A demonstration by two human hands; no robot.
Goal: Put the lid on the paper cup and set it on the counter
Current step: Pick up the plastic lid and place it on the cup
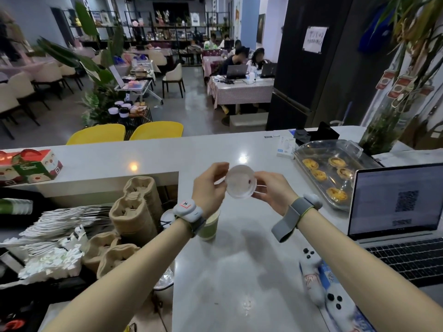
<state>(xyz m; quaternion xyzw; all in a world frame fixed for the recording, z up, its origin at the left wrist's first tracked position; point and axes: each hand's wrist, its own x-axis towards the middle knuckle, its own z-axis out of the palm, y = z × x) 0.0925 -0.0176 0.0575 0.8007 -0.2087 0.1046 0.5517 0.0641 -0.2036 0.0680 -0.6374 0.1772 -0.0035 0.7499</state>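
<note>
A round white plastic lid (240, 181) is held up in the air above the grey counter (239, 271), tilted so its top faces me. My left hand (209, 188) pinches its left edge and my right hand (273, 190) grips its right edge. The light green paper cup (211, 227) stands upright on the counter below my left wrist, which hides its rim and part of its side. The lid is well above the cup and does not touch it.
A clear covered tray of egg tarts (332, 171) sits at the right, an open laptop (398, 212) nearer me. Stacked pulp cup carriers (136, 212) and white paper bags (57, 221) fill the lower shelf at left. A toy-like white item (314, 281) lies near the front right.
</note>
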